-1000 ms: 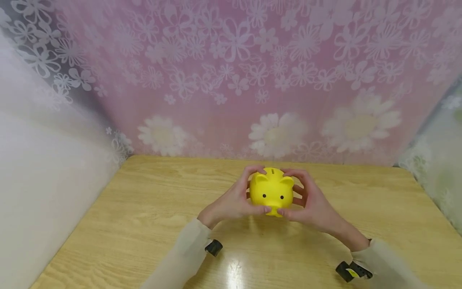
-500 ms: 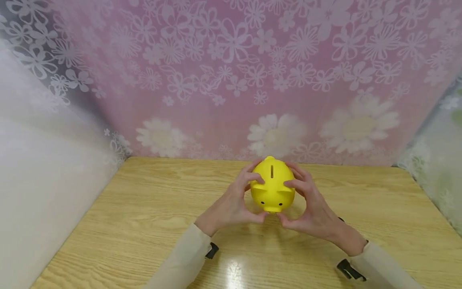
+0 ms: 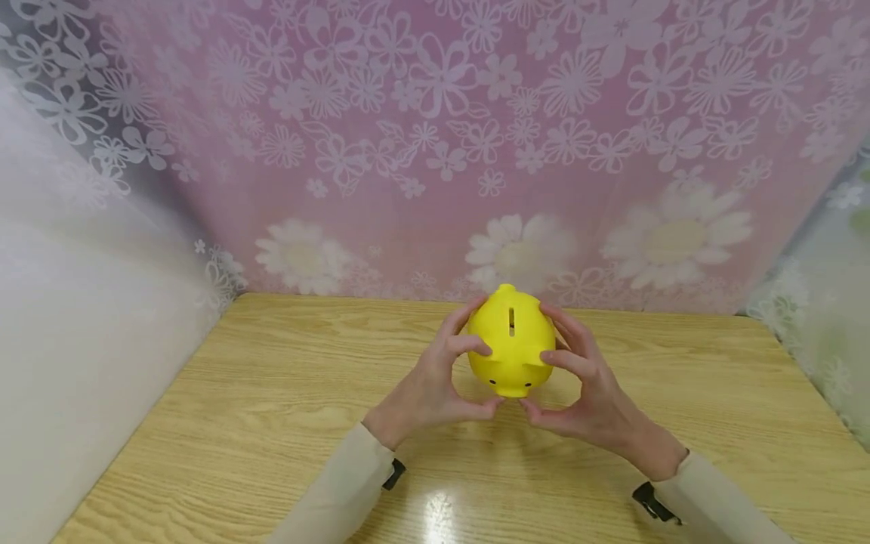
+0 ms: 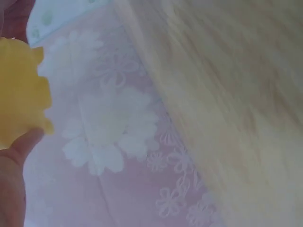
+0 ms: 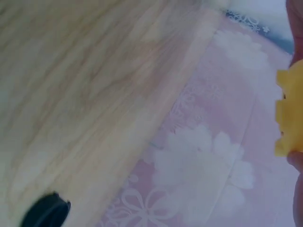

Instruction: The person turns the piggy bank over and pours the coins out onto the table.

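A yellow piggy bank [image 3: 513,355] is held between both hands in the head view, tipped so that its top and coin slot face the camera. Its snout and two black eyes point toward the person. My left hand [image 3: 428,381] grips its left side, with the thumb near the snout and a finger by the ear. Mirroring that, my right hand [image 3: 598,393] grips the other side. Both wrist views catch part of the piggy bank [image 4: 21,94] at their edges, its stubby feet showing off the table. Its underside is hidden in the head view.
A wood-grain table [image 3: 272,423] spreads beneath the hands. Behind it hangs a pink cloth [image 3: 408,211] with white flowers, close beyond the piggy bank. A pale wall covering [image 3: 88,317] borders the left side. Black straps [image 3: 655,502] sit at the sleeves.
The piggy bank has tilted from facing the camera to showing its top and slot. The index fingers now lie by its ears, and the thumbs have slid below the snout.
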The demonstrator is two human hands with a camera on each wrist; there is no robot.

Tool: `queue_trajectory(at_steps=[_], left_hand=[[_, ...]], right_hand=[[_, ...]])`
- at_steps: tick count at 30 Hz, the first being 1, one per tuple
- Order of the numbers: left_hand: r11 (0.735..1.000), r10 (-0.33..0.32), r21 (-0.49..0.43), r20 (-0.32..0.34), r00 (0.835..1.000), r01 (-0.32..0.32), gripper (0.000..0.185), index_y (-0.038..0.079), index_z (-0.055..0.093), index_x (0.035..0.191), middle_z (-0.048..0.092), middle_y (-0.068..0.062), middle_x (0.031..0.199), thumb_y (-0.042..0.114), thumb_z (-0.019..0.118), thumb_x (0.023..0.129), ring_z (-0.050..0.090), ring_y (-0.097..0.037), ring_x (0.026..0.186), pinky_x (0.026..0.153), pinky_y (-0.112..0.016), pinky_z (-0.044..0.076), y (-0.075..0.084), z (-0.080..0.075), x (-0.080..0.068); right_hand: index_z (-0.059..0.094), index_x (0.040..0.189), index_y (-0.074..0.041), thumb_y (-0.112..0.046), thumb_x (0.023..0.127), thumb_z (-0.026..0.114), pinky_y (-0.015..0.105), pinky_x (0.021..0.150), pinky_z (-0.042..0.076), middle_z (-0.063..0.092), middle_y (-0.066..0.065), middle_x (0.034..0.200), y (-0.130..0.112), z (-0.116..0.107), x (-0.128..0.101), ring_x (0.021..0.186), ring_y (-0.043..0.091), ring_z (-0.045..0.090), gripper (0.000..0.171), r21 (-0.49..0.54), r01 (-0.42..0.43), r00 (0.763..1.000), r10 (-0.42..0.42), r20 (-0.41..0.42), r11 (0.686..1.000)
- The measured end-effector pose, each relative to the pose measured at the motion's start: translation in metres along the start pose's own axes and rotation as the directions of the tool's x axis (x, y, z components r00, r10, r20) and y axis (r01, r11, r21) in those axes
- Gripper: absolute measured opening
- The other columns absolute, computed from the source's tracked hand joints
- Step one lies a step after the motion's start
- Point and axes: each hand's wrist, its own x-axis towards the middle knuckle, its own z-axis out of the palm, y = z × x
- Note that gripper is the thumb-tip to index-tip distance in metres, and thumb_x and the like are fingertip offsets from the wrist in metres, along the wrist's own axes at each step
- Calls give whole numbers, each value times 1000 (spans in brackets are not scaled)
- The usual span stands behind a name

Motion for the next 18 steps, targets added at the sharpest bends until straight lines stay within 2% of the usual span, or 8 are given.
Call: queue_trajectory(at_steps=[2, 4, 7, 9, 11, 13, 16, 18], left_hand=[[988, 109, 110, 10, 994, -109, 66, 17, 39, 119, 18, -25, 164, 4, 86, 74, 32, -43, 152, 114, -45, 47, 0, -2, 2], [957, 190, 219, 25, 981, -191, 60, 18, 41, 114, 19, -28, 160, 6, 85, 75, 31, -45, 152, 114, -44, 47, 1, -4, 5], [907, 248, 341, 44, 968, -248, 53, 19, 44, 109, 22, -29, 157, 9, 84, 77, 32, -45, 152, 114, -41, 47, 0, -6, 6], [898, 256, 357, 46, 965, -256, 51, 19, 45, 108, 23, -28, 157, 9, 84, 77, 32, -46, 152, 115, -41, 47, 0, -6, 4], [904, 248, 348, 45, 968, -248, 52, 18, 45, 108, 23, -29, 157, 9, 85, 77, 32, -46, 152, 115, -41, 46, -2, -6, 3], [923, 226, 311, 36, 974, -225, 57, 17, 43, 112, 23, -29, 157, 9, 87, 76, 33, -46, 151, 114, -42, 48, -3, -4, 0], [963, 145, 227, 11, 989, -143, 66, 15, 43, 121, 22, -27, 161, 9, 89, 74, 34, -43, 151, 114, -42, 47, -4, -3, -2], [984, 71, 167, -11, 997, -68, 75, 15, 40, 133, 24, -23, 164, 12, 89, 75, 37, -38, 150, 112, -41, 49, -5, -2, -3]], right_hand=[[44, 129, -5, -29, 95, 70, 34, 121, 36, 27, 36, 154, -1, -1, 2, 153, 37, 32, 49, -49, 81, 997, -81, -1, 996], [45, 129, -9, -27, 97, 67, 35, 121, 36, 26, 34, 154, -3, -1, 6, 153, 39, 32, 43, -112, 149, 989, -150, 0, 983], [46, 128, -13, -24, 99, 64, 34, 121, 36, 27, 32, 154, -5, 0, 11, 152, 40, 33, 36, -206, 215, 976, -219, 4, 955], [46, 124, -13, -22, 99, 63, 34, 121, 36, 27, 31, 154, -5, 1, 12, 152, 41, 32, 32, -228, 227, 973, -231, 10, 947], [46, 125, -12, -22, 99, 63, 34, 121, 36, 27, 31, 154, -5, 2, 10, 153, 42, 31, 32, -215, 225, 974, -227, 17, 950], [46, 125, -9, -24, 99, 64, 34, 121, 36, 28, 32, 154, -3, 2, 6, 153, 42, 30, 35, -181, 197, 980, -197, 22, 963], [44, 127, -1, -30, 96, 68, 29, 119, 38, 32, 36, 152, 0, 2, 1, 152, 37, 34, 49, -111, 98, 995, -99, 1, 989], [44, 128, 6, -35, 94, 70, 23, 116, 42, 36, 37, 149, -1, 2, 0, 149, 30, 39, 60, -71, -7, 1000, 6, -14, 997]])
